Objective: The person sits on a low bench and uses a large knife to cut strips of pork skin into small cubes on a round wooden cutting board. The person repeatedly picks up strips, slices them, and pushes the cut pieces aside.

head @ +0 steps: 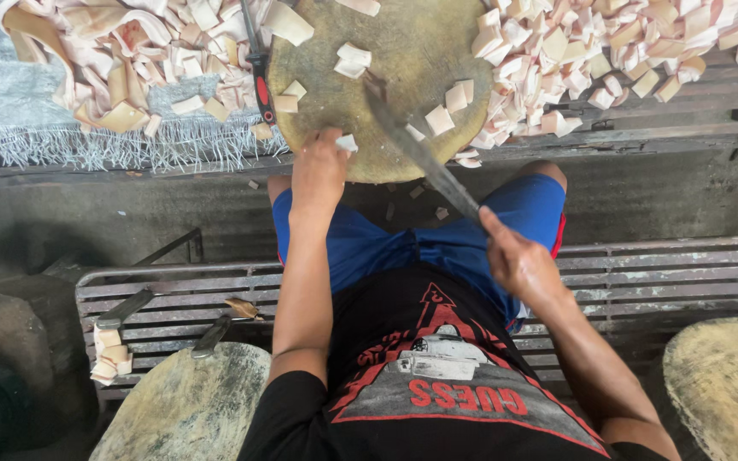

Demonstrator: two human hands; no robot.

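Chopping step: right hand (518,260) grips the long knife (420,154) over the round block (403,51), left hand (318,171) pinching a pale piece (347,142); next, likely a steadied downward cut.

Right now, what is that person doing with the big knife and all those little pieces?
A seated person is working at a round wooden chopping block. The right hand grips a long knife whose blade reaches over the block. The left hand pinches a small pale piece at the block's near edge. A few cut pieces lie on the block, and big heaps of them lie beside it.
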